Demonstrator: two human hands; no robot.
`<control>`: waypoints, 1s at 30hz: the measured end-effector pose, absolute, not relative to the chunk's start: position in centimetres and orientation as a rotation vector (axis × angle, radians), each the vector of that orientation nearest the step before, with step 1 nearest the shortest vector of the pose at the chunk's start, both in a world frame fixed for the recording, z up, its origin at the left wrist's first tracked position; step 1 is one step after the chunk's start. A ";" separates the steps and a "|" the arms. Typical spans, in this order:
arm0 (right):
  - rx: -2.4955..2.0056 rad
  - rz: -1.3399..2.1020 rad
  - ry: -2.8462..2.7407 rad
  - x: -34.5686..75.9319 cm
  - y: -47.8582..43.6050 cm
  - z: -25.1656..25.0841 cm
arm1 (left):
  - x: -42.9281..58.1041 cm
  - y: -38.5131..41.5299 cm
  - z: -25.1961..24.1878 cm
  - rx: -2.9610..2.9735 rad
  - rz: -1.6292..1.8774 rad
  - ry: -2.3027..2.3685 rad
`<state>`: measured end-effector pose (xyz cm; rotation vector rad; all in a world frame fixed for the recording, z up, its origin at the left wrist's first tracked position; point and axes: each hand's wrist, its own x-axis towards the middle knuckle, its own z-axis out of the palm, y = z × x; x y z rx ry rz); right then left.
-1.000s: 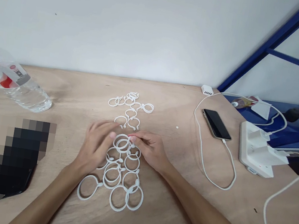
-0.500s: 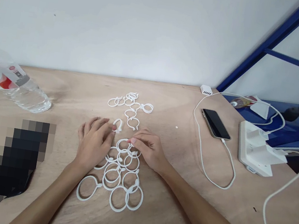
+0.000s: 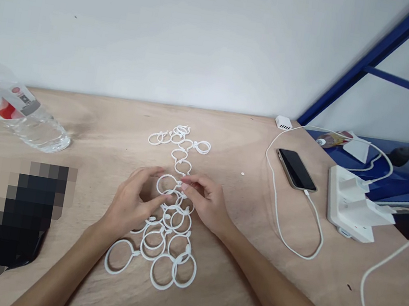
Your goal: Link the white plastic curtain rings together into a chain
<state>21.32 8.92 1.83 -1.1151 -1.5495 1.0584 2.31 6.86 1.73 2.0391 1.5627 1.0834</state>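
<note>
A white plastic ring [image 3: 167,184] is held just above the wooden table [image 3: 214,289] between both hands. My left hand [image 3: 134,204] pinches its left side with curled fingers. My right hand [image 3: 206,202] pinches its right side at the clasp. Below them lies a cluster of linked white rings [image 3: 161,249] spread toward me. A smaller group of loose open rings [image 3: 179,145] lies farther back on the table.
A clear water bottle [image 3: 13,110] lies on its side at the left. A black object [image 3: 18,224] sits near the left front. At the right are a phone [image 3: 295,169] on a white cable [image 3: 286,228], a white power strip [image 3: 351,205] and blue shelving [image 3: 400,44].
My left hand picked one loose ring from the far group and brought it back. Both hands now hold it at the top of the linked cluster.
</note>
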 end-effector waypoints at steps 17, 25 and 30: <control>-0.989 1.034 -1.655 21.3 9.1 1.9 | 2.6 6.6 2.2 2.242 1.235 1.365; -0.943 1.012 -1.662 21.3 9.3 1.7 | 2.5 6.4 2.4 2.168 1.224 1.332; -0.950 0.987 -1.693 21.3 9.2 1.8 | 2.5 6.3 2.6 2.114 1.185 1.313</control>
